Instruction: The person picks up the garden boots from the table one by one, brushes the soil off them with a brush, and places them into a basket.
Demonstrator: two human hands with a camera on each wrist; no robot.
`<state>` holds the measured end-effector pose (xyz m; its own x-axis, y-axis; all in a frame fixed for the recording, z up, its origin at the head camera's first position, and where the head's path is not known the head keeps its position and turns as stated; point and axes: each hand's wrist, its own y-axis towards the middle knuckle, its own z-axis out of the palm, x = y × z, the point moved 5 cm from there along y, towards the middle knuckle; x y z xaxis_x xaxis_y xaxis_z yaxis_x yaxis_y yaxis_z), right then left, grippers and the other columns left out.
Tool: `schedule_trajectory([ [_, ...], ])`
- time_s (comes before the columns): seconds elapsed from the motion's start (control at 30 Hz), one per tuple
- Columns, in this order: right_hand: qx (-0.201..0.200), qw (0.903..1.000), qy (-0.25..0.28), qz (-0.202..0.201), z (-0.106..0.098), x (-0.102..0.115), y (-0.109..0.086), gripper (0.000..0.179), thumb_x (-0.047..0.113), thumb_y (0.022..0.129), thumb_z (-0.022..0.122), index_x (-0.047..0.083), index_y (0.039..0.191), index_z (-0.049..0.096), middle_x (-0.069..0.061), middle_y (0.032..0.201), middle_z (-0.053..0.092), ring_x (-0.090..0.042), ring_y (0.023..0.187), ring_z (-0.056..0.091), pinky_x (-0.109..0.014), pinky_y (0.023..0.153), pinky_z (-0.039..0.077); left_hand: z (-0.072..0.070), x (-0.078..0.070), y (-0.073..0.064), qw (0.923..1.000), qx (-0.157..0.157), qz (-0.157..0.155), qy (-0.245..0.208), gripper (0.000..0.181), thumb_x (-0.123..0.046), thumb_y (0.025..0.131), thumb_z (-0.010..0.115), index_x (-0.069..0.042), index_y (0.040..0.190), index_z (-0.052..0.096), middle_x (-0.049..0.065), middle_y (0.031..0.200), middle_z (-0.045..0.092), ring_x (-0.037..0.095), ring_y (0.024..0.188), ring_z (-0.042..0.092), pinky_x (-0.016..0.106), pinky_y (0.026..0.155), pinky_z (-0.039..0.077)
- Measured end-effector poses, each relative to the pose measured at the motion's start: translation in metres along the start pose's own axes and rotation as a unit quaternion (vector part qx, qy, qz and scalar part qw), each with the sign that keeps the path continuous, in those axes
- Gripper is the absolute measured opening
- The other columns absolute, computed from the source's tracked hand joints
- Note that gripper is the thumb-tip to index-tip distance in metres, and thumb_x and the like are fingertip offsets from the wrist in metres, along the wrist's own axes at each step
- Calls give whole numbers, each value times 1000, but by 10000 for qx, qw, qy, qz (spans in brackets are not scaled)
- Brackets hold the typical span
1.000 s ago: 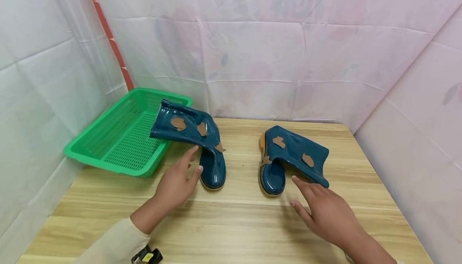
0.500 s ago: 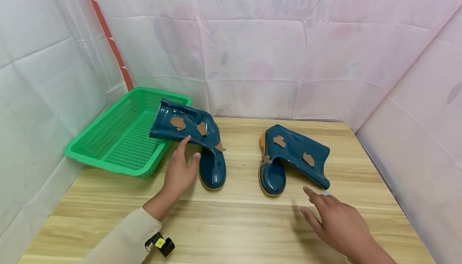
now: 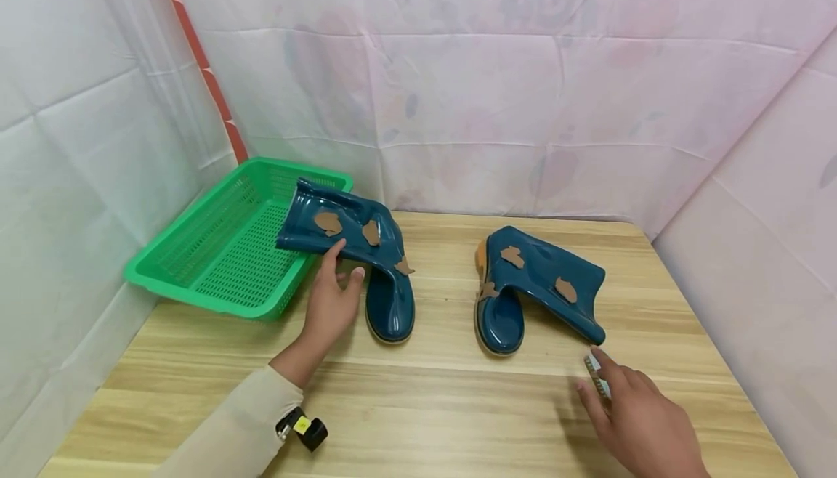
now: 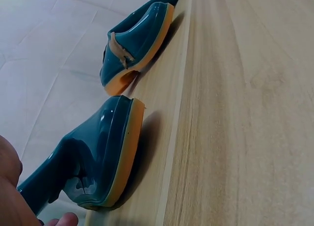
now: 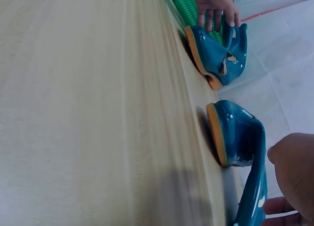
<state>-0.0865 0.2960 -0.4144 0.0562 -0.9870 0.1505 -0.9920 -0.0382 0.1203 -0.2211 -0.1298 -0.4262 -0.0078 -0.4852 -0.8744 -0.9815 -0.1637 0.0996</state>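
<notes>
Two dark teal rubber boots with brown patches lie on the wooden table. The shaft of the left boot (image 3: 392, 311) leans over toward the green basket. At its lower edge my left hand (image 3: 332, 300) touches the shaft with the index finger, thumb apart below; the right wrist view shows its fingers fairly straight. The right boot (image 3: 552, 267) lies with its shaft to the right. Below that shaft, my right hand (image 3: 644, 412) hovers over a small brush (image 3: 597, 375) with a pale back, seen between thumb and index finger. In the right wrist view the hand (image 5: 297, 177) is partly cut off.
A green slotted basket (image 3: 235, 253) stands behind and left of the left boot. White patterned cloth (image 3: 458, 100) hangs at the back and sides, with a red strip (image 3: 203, 64) in the left corner. A black strap device (image 3: 304, 426) sits on my left wrist.
My left hand has moved up to the edge of the left boot's shaft. My right hand has drawn away from the right boot, rightward and down, and the brush has come into sight.
</notes>
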Motion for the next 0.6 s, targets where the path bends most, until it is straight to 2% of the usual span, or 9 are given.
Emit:
schedule_trajectory([
  [0.13,-26,9990,45,439,4,-10,-4,69,43,97,68,-9,139,53,-29,108,67,-48,99,63,-56,59,54,3,0,3,10000,25,-10,-84,64,-29,106,59,-26,162,27,18,159,38,37,127,55,55,93,51],
  [0.33,-15,9953,82,961,11,-23,-8,80,55,98,63,-13,139,49,-37,109,62,-51,97,61,-59,59,52,6,1,8,9997,-36,-36,-228,65,-28,106,58,-27,162,25,18,157,39,36,124,56,53,91,51],
  [0.47,301,9887,35,1468,18,-31,-8,89,63,97,58,-14,141,45,-40,114,58,-54,100,58,-62,62,51,7,2,10,9996,-84,-23,-277,66,-28,106,59,-26,162,24,17,157,39,35,123,57,53,91,51],
  [0.6,764,9770,-100,1988,27,-42,-9,99,71,95,52,-14,143,41,-42,119,52,-57,105,54,-65,67,50,9,1,10,9995,-71,-23,-317,66,-28,106,59,-24,162,24,17,156,41,35,123,56,52,92,51],
])
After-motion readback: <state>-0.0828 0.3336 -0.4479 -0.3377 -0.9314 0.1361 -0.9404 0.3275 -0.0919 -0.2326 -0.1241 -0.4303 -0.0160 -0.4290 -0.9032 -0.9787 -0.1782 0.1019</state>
